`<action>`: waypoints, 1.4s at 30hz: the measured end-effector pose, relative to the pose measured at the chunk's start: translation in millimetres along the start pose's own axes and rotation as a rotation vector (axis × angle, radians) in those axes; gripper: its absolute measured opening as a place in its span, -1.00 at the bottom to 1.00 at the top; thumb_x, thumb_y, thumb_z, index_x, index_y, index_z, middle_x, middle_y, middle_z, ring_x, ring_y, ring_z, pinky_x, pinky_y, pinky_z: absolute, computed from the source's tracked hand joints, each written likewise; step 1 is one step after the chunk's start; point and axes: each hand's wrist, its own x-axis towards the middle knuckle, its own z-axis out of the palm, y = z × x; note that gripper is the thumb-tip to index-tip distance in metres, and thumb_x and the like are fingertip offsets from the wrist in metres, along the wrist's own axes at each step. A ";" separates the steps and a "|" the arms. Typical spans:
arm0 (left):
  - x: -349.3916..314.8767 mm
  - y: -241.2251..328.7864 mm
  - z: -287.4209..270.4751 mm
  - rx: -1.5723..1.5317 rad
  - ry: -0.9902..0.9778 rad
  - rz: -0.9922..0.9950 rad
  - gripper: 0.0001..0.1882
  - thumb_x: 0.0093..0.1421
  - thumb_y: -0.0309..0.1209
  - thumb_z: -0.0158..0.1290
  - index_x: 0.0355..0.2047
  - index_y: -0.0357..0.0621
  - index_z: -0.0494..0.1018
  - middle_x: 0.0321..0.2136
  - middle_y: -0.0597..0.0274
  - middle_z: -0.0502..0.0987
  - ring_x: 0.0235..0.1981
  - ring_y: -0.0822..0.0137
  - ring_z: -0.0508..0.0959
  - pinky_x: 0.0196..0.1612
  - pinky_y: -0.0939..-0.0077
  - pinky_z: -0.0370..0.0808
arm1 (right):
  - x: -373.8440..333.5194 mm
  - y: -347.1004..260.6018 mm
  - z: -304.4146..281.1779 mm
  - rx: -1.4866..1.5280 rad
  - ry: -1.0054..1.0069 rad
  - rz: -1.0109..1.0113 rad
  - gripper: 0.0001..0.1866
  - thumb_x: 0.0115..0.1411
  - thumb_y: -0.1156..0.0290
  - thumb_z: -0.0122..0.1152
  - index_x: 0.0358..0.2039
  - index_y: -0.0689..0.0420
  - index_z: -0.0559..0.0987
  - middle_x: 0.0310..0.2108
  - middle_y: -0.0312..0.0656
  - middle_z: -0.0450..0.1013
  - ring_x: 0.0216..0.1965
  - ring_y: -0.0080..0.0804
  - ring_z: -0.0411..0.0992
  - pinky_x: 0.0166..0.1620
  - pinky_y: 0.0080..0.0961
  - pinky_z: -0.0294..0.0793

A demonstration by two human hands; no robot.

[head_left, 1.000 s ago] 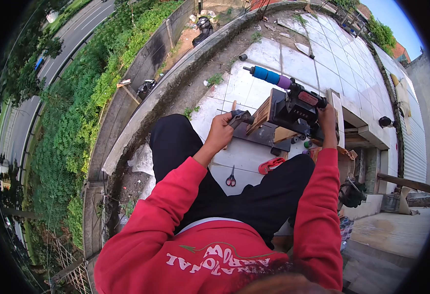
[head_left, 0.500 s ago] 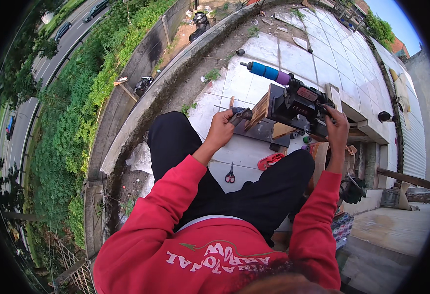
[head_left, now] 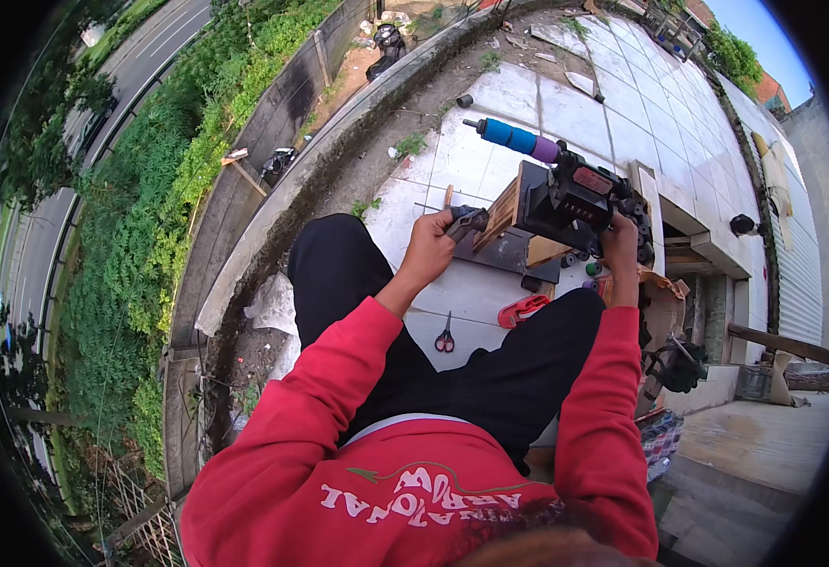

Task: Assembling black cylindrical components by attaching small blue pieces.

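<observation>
Black machine (head_left: 580, 203) at wooden box (head_left: 501, 210) edge, both hands' grip.

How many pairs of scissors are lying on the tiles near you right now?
1. The scissors lie on the white tile between the knees, left of the red thing on the floor. Others may be hidden behind the legs or the wooden box.
</observation>
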 end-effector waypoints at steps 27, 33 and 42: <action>5.4 -2.4 4.1 -0.122 0.013 -0.008 -0.78 0.39 -0.57 0.08 -0.02 -0.30 0.65 -0.25 0.34 0.70 -0.26 0.59 0.57 -0.13 0.62 0.52 | 27.9 -10.2 1.0 -0.023 0.052 0.106 -0.69 0.17 0.45 0.38 -0.04 0.07 0.71 -0.25 -0.01 0.67 -0.24 -0.13 0.66 -0.16 -0.31 0.54; 0.5 9.1 7.9 -0.209 0.025 -0.171 -0.80 0.33 -0.66 0.09 -0.12 -0.31 0.68 -0.33 0.38 0.68 -0.31 0.61 0.56 -0.21 0.62 0.53 | 6.3 -21.8 6.7 0.107 0.109 -0.015 -0.54 0.21 0.60 0.27 0.15 0.12 0.60 0.07 0.01 0.59 0.11 -0.10 0.56 0.16 -0.28 0.47; 0.0 16.8 2.8 -0.101 -0.004 -0.128 -0.80 0.39 -0.49 0.12 -0.08 -0.30 0.67 -0.20 0.22 0.73 -0.14 0.49 0.65 0.01 0.54 0.55 | -117.0 -193.5 72.7 0.661 0.394 0.142 -0.54 0.26 0.46 0.36 0.15 0.17 0.46 0.48 0.10 -0.03 0.39 -0.07 0.20 0.18 -0.23 0.46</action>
